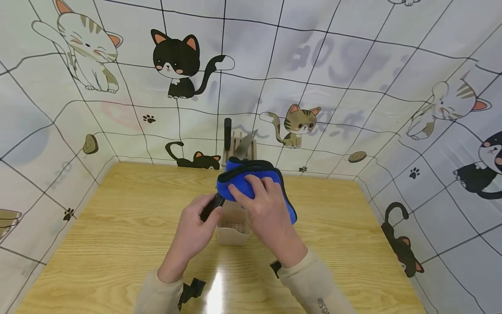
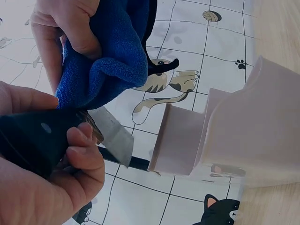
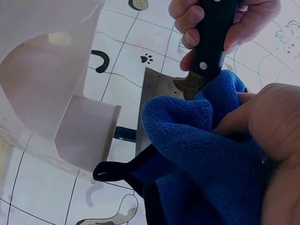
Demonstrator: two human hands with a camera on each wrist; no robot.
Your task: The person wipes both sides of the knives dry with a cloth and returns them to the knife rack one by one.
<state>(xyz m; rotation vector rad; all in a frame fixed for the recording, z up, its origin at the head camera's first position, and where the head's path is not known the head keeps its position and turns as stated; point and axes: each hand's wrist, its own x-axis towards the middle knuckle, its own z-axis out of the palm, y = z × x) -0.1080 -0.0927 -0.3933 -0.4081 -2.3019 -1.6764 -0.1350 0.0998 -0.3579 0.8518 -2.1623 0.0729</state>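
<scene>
My left hand [image 1: 198,227] grips the black riveted handle [image 3: 206,54] of a kitchen knife, its fingers and thumb curled round it. The metal blade [image 1: 245,145] points up and away, partly covered by a blue towel [image 1: 234,179] with black edging. My right hand [image 1: 270,214] holds this folded towel against the blade, close to the handle. In the left wrist view, part of the bare blade [image 2: 117,138] shows below the towel. Behind the hands stands a pale beige utensil holder [image 1: 234,237], partly hidden by them and the towel.
Another black-handled knife [image 1: 227,134] stands upright at the holder's slotted back part [image 1: 251,150]. The wood-grain table [image 1: 149,244] is bordered by walls covered with cat-print sheeting [image 1: 251,56]. Black pieces [image 1: 192,290] show at both sleeve cuffs.
</scene>
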